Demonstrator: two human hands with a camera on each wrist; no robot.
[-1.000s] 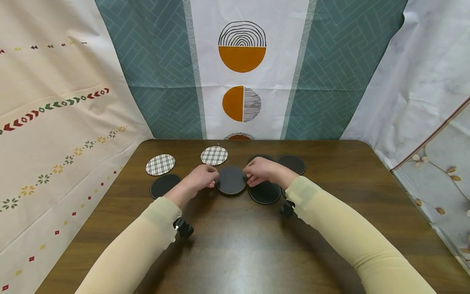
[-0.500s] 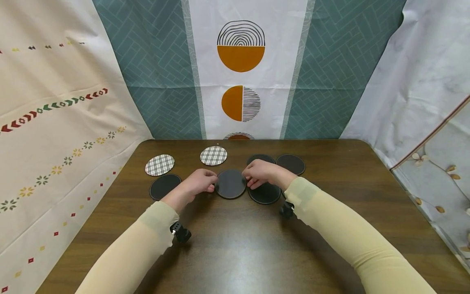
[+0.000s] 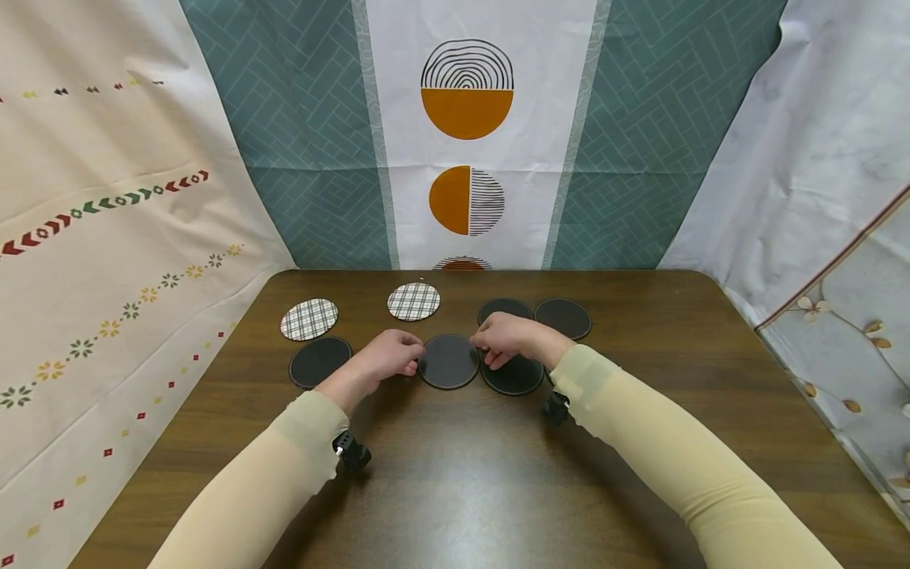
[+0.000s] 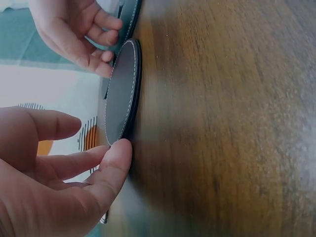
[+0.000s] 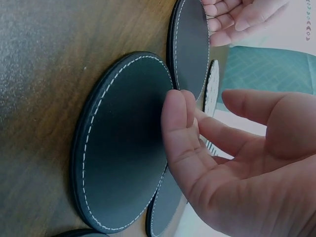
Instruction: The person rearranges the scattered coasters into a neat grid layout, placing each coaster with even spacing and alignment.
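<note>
A round black coaster [image 3: 449, 361] with white stitching lies on the table between my two hands. My left hand [image 3: 387, 356] touches its left edge with the fingertips; the thumb stands apart in the left wrist view. My right hand [image 3: 515, 336] has loosely bent fingers at the coaster's right edge, pinching nothing. Beneath that hand lies another black coaster [image 5: 123, 143], beside the middle one. Two more black coasters, one at the back [image 3: 505, 307] and one to its right [image 3: 563, 318], lie behind the right hand.
Two checked white coasters, one at the left [image 3: 310, 319] and one at the back [image 3: 414, 302], rest on the wooden table [image 3: 455, 474]. A black coaster [image 3: 320, 362] lies by my left wrist. Patterned cloths [image 3: 469, 158] hang around the table.
The middle black coaster has come slightly toward me, and now lies level with the coaster under my right hand. My left hand has come down with it; the right hand has barely shifted.
</note>
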